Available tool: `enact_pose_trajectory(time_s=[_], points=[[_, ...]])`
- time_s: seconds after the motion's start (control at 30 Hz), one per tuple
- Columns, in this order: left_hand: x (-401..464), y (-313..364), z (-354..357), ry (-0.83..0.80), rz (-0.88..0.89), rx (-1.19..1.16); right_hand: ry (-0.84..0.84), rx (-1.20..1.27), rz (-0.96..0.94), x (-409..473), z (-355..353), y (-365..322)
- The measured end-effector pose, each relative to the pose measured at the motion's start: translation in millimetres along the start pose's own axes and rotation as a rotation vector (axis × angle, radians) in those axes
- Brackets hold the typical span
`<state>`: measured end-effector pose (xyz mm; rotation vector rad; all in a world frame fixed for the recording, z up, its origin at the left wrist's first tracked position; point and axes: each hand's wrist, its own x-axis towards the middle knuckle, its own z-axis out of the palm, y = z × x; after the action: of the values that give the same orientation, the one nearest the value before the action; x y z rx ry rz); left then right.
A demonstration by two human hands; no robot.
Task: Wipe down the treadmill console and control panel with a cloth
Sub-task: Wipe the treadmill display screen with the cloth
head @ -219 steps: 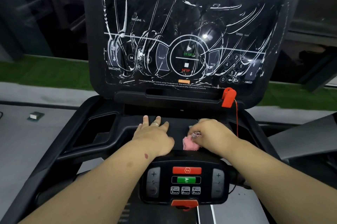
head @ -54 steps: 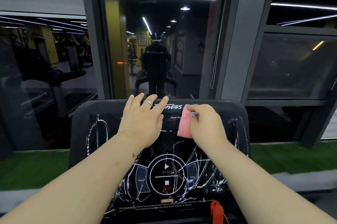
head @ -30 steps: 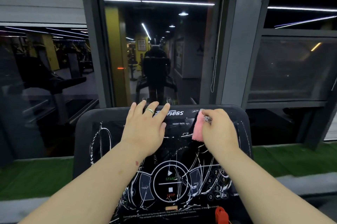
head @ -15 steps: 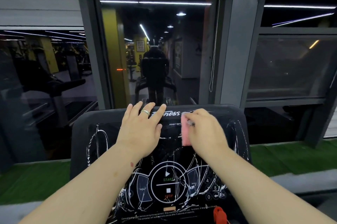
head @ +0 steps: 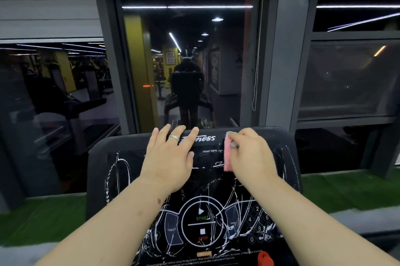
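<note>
I see my left hand [head: 171, 157] lying flat with straight, spread fingers on the far upper part of the treadmill console [head: 97, 170], its fingertips at the top edge by the logo. My right hand [head: 251, 153] is curled around a pink cloth [head: 227, 157], pressing it on the console's far right part beside the heart-rate label. Nearer me, white smears cover the control panel [head: 202, 224] around the start and stop buttons, with a red safety clip [head: 265, 258] at the near right.

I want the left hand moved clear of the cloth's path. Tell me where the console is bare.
Bare: the console left of the left hand, and the strip between that hand and the pink cloth. Crowded: the top right, under the right hand.
</note>
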<state>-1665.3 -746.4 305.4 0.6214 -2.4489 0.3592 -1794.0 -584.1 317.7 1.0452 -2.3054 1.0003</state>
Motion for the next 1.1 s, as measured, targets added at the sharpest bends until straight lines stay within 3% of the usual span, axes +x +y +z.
enact_pose_trajectory(time_s=[0.1, 0.23, 0.4, 0.53, 0.7, 0.87, 1.0, 1.1], points=[[-0.2, -2.4, 0.9, 0.002, 0.010, -0.002, -0.062, 0.013, -0.027, 2.7, -1.1, 4.3], [0.3, -0.6, 2.1, 0.008, -0.004, -0.004, -0.005, 0.049, 0.032, 5.3, -9.7, 10.1], [0.2, -2.2, 2.0, 0.010, 0.002, -0.005, -0.121, 0.027, -0.043, -4.2, -2.9, -8.9], [0.0, -0.7, 1.2, 0.016, 0.002, -0.001, 0.010, 0.125, 0.070, 0.5, -7.9, 7.4], [0.4, -3.0, 3.0, 0.007, 0.009, 0.006, -0.095, 0.045, -0.038, -13.8, 1.8, -15.4], [0.0, -1.0, 3.4, 0.013, 0.004, 0.012, 0.052, 0.150, 0.147, -1.1, -11.3, 7.8], [0.1, -0.7, 3.2, 0.017, 0.001, 0.022, -0.040, 0.008, -0.082, -19.0, 5.1, -12.3], [0.2, -0.4, 2.9, 0.012, 0.004, 0.015, -0.007, -0.048, -0.020, -6.2, -10.9, 20.1]])
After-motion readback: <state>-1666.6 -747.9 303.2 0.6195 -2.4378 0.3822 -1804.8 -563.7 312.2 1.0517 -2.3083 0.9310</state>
